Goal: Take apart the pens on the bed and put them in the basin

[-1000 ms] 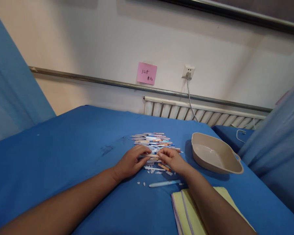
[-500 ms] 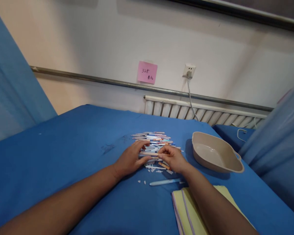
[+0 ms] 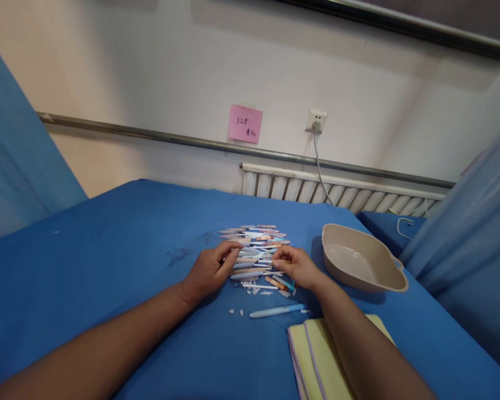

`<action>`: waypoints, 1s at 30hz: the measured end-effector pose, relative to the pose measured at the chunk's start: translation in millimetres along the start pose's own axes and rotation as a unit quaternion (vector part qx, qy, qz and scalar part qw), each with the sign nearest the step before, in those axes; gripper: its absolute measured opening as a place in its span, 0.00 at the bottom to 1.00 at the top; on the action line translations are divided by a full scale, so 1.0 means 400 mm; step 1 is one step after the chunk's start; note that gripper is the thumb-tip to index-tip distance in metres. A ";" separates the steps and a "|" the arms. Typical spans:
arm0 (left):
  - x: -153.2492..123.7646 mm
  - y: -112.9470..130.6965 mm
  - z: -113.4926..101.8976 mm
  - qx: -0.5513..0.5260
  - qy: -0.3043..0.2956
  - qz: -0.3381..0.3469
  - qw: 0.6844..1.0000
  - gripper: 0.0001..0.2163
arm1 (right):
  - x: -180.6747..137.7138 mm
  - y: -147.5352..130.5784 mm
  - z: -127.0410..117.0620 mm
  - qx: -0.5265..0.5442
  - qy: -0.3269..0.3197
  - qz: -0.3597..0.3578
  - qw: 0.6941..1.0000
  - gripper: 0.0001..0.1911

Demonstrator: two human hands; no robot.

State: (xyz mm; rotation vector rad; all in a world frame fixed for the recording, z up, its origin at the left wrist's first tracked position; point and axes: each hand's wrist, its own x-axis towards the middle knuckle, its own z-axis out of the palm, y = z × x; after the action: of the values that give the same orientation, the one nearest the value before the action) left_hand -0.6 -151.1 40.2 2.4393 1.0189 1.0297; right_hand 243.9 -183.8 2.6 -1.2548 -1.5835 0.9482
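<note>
A heap of thin pens [image 3: 256, 244] in white, orange, blue and pink lies in the middle of the blue-covered table [image 3: 108, 250]. My left hand [image 3: 208, 270] rests at the heap's left edge, fingers curled onto the end of a peach-coloured pen [image 3: 246, 259]. My right hand [image 3: 298, 266] sits at the heap's right edge, fingertips pinched on the other end of the same pen or one beside it. A pale blue pen [image 3: 275, 310] lies alone on the cloth in front of the heap, with small white bits [image 3: 235, 312] near it.
A beige oval dish [image 3: 360, 258] with a handle stands to the right of my right hand. A folded yellow cloth [image 3: 316, 355] lies at the near edge under my right forearm. A radiator, a wall socket with a cable and a pink note are behind the table.
Both hands have shifted a little back into the heap and slightly apart. The view has turned a little, so everything sits further left.
</note>
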 end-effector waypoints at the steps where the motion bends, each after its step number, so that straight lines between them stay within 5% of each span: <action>1: -0.001 0.000 -0.002 -0.009 0.028 0.001 1.000 0.12 | 0.000 0.005 -0.012 0.001 -0.006 0.013 1.000 0.10; 8: 0.002 0.002 -0.003 -0.044 0.117 -0.021 0.992 0.12 | -0.007 0.015 -0.050 0.021 -0.047 0.059 0.997 0.13; 14: 0.003 -0.007 0.035 -0.047 -0.006 -0.033 0.998 0.13 | -0.022 -0.052 -0.003 -0.056 -0.088 0.008 0.995 0.08; 18: 0.004 -0.003 0.043 -0.054 -0.071 -0.029 0.996 0.13 | -0.025 -0.075 0.015 -0.163 -0.042 -0.045 0.985 0.04; 24: 0.003 0.024 0.035 -0.035 -0.159 0.006 0.987 0.11 | -0.019 -0.063 0.034 -0.135 -0.032 -0.028 0.990 0.05; 30: 0.003 0.021 0.032 0.025 -0.170 0.034 0.985 0.09 | -0.021 -0.033 -0.018 -0.082 -0.074 0.018 0.994 0.03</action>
State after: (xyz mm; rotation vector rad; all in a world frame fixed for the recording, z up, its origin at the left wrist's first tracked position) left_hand 13.3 -156.1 36.2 2.5859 0.8604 0.5799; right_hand 247.6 -194.3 15.7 -1.3551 -1.7899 0.9683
